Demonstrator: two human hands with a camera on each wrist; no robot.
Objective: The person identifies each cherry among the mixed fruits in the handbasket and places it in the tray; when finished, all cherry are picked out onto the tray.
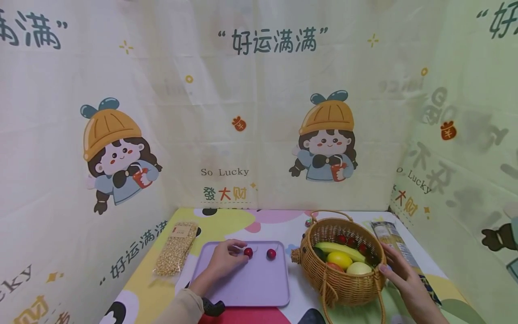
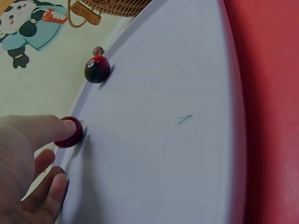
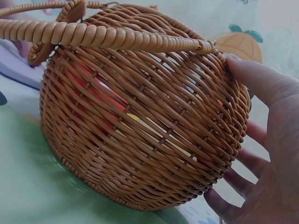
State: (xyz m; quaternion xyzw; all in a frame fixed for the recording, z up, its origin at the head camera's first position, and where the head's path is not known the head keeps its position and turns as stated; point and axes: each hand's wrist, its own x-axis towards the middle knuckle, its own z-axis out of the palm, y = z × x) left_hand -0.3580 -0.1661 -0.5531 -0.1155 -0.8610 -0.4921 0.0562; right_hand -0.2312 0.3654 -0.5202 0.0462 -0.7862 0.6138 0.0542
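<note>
editor: what is happening on the left?

me: my left hand (image 1: 225,262) is hanging over a flat lilac tray with rounded corners (image 1: 247,288); its thumb and fingers are curving in, pinching a round glossy dark-red cherry (image 1: 248,254) near the tray's far edge. a second dark-red cherry (image 1: 271,254) is lying just to the right.

editor: and what is happening on the right?

me: my right hand (image 1: 408,279) is holding the side of a round brown woven wicker basket (image 1: 352,284), the fingers spreading well apart along the outer wall, the thumb resting by the rim.

editor: what is the basket carrying?

me: a long yellow banana (image 1: 341,250) is lying across it; an oval yellow lemon (image 1: 340,260) and a round pale-green fruit (image 1: 359,268) are sitting nearer me, small red cherries (image 1: 351,242) toward the far wall.

editor: what is surrounding the scene?

me: a clear plastic bag of pale-yellow kernels (image 1: 176,252) is lying left of the tray, a long printed packet (image 1: 392,236) is lying right of the basket, and a cream cloth printed with cartoon figures (image 1: 267,144) is hanging behind.
</note>
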